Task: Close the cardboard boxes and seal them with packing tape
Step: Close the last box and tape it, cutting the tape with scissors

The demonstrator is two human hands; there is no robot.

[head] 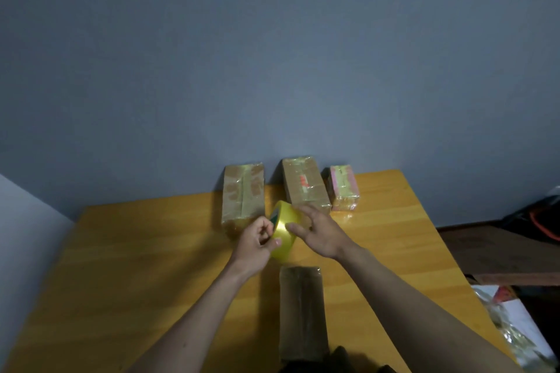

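Note:
A yellow roll of packing tape point(285, 228) is held above the wooden table point(151, 251). My left hand point(257, 241) grips its left side with curled fingers and thumb. My right hand point(318, 232) touches the roll's right side with its fingers spread and fairly straight. A plain cardboard box point(303, 312) lies on the table just below the hands, its flaps closed. At the back stand two taped cardboard boxes, one on the left point(242, 194) and one in the middle point(306, 185), and a small taped pink box point(344, 186).
A grey wall rises right behind the table's far edge. To the right of the table are a dark wooden surface point(500, 254) and a crumpled plastic bag point(509, 324) on the floor. Bare tabletop spreads on the left.

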